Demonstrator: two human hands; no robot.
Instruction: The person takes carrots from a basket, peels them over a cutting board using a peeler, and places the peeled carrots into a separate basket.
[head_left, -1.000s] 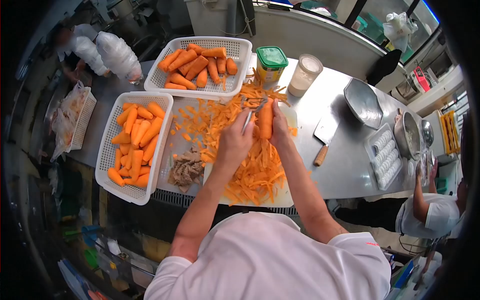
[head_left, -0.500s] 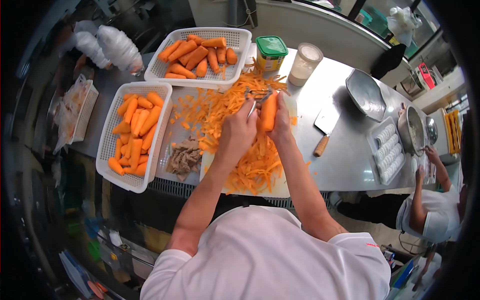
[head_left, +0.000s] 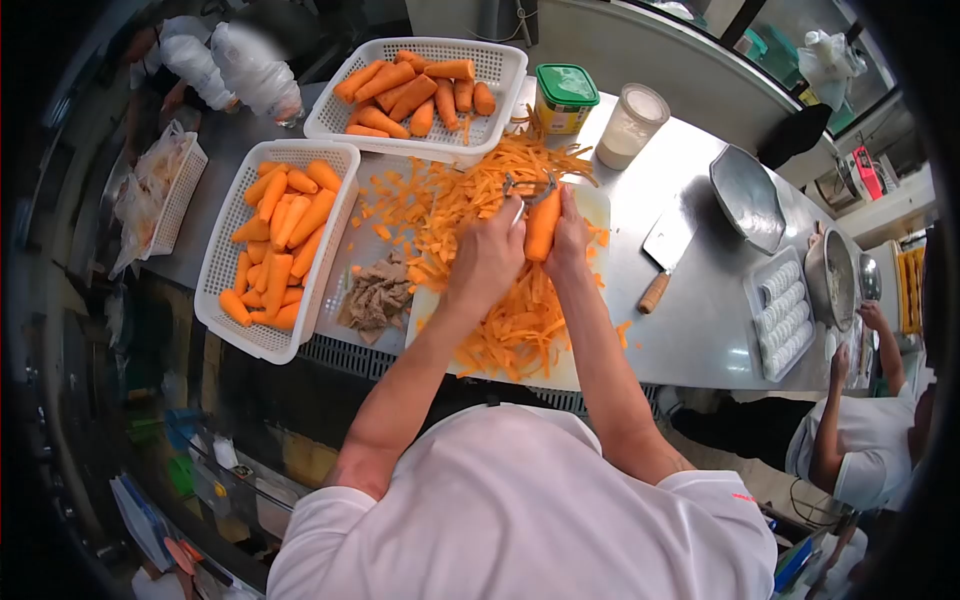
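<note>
My left hand (head_left: 486, 252) is closed round the handle of a Y-shaped peeler (head_left: 530, 184), whose metal head sits at the far end of a carrot (head_left: 542, 228). My right hand (head_left: 570, 240) grips that carrot along its right side, partly hiding it. The carrot's surface looks smooth and bright orange. Beneath both hands, a thick heap of carrot peelings (head_left: 508, 335) covers most of a pale cutting board (head_left: 597, 208) and spreads onto the steel table.
White baskets of carrots stand at left (head_left: 207, 285) and at the back (head_left: 318, 122). A crumpled brown cloth (head_left: 376, 296) lies near the left basket. Behind are a green-lidded tub (head_left: 566, 98) and a jar (head_left: 632, 125). Rightward lie a cleaver (head_left: 665, 245) and a tray (head_left: 778, 315); another person works beyond.
The whole view has shifted slightly, with the table's contents appearing a little further right. Both hands keep their grips, and the peeler head remains by the carrot's far end.
</note>
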